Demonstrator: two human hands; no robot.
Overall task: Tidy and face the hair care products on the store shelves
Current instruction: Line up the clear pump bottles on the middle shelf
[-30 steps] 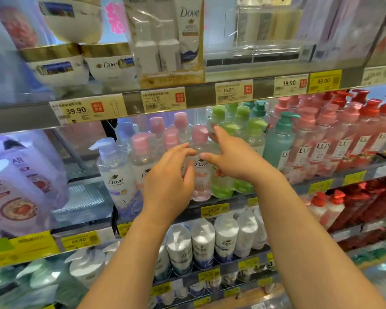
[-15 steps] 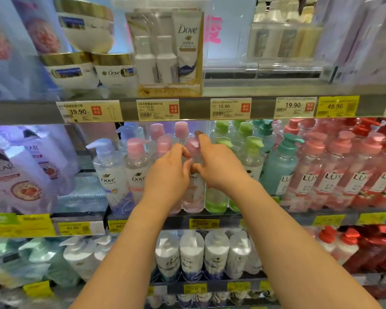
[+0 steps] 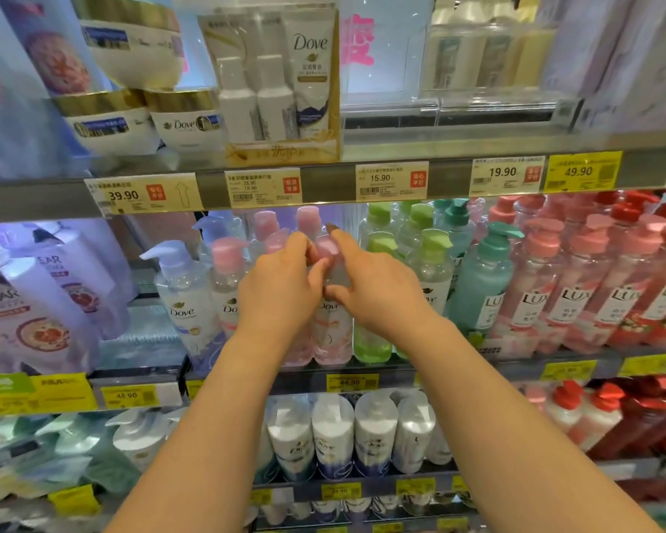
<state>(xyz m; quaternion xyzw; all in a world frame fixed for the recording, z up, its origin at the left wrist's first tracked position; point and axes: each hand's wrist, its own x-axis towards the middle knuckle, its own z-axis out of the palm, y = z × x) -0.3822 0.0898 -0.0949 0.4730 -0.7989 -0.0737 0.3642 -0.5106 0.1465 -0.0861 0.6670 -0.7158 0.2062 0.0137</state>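
Pink bottle (image 3: 333, 328), upright on the middle shelf (image 3: 458, 369), is being gripped by both hands, left hand (image 3: 281, 292) at nine o'clock, right hand (image 3: 377, 290) at three.

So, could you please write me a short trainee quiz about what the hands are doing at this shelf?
1. True or false: both hands, left hand and right hand, are on one pink-capped bottle.
2. Which cap colour stands just right of that bottle? A red, B green, C purple.
3. Fill in: the yellow price tag on the upper shelf edge reads ____.

Key: 1 true; 2 B, see the green-capped bottle; 3 49.90.
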